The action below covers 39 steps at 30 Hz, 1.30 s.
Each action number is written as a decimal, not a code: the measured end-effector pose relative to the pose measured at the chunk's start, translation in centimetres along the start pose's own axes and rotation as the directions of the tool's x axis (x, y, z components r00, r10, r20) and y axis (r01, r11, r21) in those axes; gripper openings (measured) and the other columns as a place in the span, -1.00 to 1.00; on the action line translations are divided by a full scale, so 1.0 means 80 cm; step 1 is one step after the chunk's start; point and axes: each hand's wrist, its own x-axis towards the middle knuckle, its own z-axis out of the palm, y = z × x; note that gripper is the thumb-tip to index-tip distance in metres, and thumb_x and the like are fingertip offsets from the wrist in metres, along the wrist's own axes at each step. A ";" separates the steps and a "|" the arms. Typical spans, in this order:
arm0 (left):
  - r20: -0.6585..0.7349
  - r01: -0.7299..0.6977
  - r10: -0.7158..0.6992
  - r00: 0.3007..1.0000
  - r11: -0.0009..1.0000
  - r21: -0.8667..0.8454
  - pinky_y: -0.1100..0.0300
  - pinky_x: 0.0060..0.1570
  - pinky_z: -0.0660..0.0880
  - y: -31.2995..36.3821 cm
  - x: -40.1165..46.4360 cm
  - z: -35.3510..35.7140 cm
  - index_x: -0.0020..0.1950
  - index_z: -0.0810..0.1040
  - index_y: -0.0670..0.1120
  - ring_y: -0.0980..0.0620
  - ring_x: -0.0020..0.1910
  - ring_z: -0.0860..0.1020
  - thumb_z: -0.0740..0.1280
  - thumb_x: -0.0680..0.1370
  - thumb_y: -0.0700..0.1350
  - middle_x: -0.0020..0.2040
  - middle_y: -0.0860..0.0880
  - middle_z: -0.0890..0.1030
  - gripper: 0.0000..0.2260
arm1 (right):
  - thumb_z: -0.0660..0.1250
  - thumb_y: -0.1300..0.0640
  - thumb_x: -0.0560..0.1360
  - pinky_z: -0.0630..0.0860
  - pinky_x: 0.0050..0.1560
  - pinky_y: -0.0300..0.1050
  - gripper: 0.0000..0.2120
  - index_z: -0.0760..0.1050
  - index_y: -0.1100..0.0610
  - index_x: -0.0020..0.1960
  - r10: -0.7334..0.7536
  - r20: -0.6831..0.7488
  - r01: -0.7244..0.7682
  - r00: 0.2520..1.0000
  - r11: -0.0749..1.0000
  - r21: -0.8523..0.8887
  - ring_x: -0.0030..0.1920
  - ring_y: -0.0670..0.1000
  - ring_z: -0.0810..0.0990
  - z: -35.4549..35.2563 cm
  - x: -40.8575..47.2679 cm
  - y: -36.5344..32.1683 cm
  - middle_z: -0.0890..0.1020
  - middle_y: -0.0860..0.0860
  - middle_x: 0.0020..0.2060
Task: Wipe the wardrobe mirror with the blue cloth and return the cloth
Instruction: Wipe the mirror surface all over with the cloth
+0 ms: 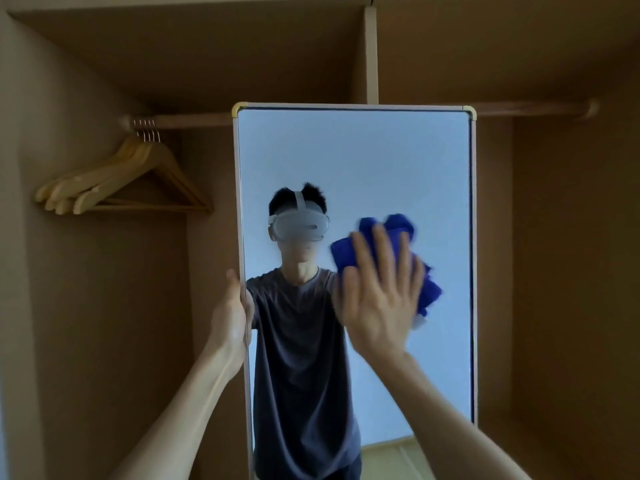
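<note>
A tall mirror [381,161] in a pale frame with yellow corner caps stands upright inside the open wardrobe. My right hand [379,299] lies flat, fingers spread, pressing the blue cloth [398,230] against the glass on its right half; the cloth bulges out above and to the right of my fingers and looks blurred. My left hand [230,317] grips the mirror's left frame edge at mid height. The glass reflects a person in a dark T-shirt wearing a headset.
A wooden clothes rail [187,120] runs behind the mirror's top. Several empty wooden hangers [117,178] hang at its left end. A vertical wardrobe divider [371,53] rises above the mirror. Brown wardrobe walls stand on both sides.
</note>
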 end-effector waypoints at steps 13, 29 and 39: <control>0.108 0.139 -0.131 0.985 0.988 -0.071 -0.18 0.43 0.28 -0.005 -0.026 -0.009 0.32 0.54 -0.17 -0.33 0.37 0.44 0.02 0.57 0.38 0.34 -0.30 0.52 -0.29 | 0.29 -0.08 0.65 0.32 0.49 0.30 -0.57 0.43 -0.11 0.51 -0.685 0.189 0.672 0.703 0.728 0.136 0.57 0.13 0.31 -0.010 -0.097 0.007 0.42 -0.10 0.52; 0.143 -0.019 -0.004 0.990 0.987 0.161 0.03 0.30 0.31 -0.059 -0.009 -0.030 -0.29 0.42 0.09 0.08 -0.30 0.38 0.04 0.48 0.50 -0.29 0.01 0.41 -0.48 | 0.12 0.01 0.70 0.22 0.51 0.36 -0.58 0.43 0.10 0.51 0.289 0.004 -0.289 0.957 0.957 -0.029 0.56 0.30 0.28 -0.015 -0.133 0.042 0.40 0.12 0.53; 0.116 0.333 -0.345 0.931 0.936 0.111 -0.05 0.20 0.49 -0.117 -0.070 -0.081 0.30 0.54 -0.15 -0.15 0.19 0.62 0.05 0.51 0.46 0.20 -0.20 0.65 -0.24 | 0.29 0.06 0.64 0.22 0.56 0.28 -0.51 0.37 -0.07 0.55 -0.542 0.316 0.492 0.779 0.840 0.229 0.61 0.10 0.22 -0.013 -0.258 -0.053 0.36 -0.10 0.56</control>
